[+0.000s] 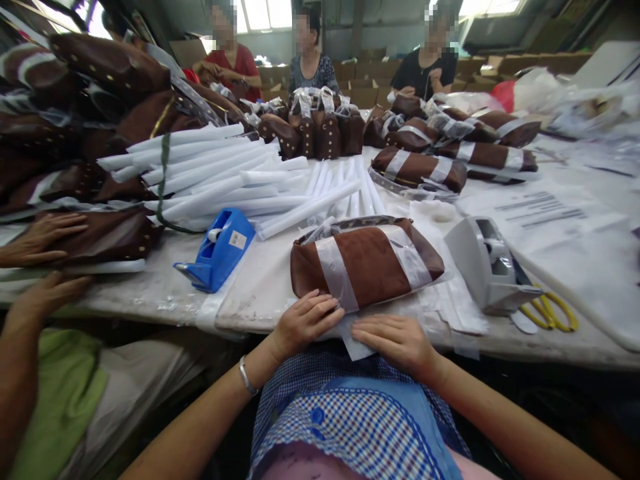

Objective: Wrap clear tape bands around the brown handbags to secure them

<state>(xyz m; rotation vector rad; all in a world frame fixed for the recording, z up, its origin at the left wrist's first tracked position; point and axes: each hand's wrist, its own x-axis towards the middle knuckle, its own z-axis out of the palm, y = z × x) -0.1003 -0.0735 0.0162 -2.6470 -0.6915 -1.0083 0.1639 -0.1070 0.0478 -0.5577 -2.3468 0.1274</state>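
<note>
The bag (pixel 370 260) lies on the near surface (pixel 260 307), two pale strips (pixel 336 270) already across it. A sheet (pixel 357 345), seemingly unfastened, juts nearward. Left hand (pixel 307 321) and right hand (pixel 395 340) flank it, fingers close together; I cannot tell whether either grips. Far right, strapped bags (pixel 419 170) look finished.

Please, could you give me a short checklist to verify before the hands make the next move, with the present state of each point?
1. Left hand at the near edge of the brown bag: ok.
2. Both pale bands lying across the bag: ok.
3. Pale sheet between the hands fully on the table: not ok, a corner juts past the edge.
4. Yellow-handled scissors apart from the right hand: ok, beside the grey dispenser.
5. Tape loaded in the blue dispenser: cannot tell.
</note>
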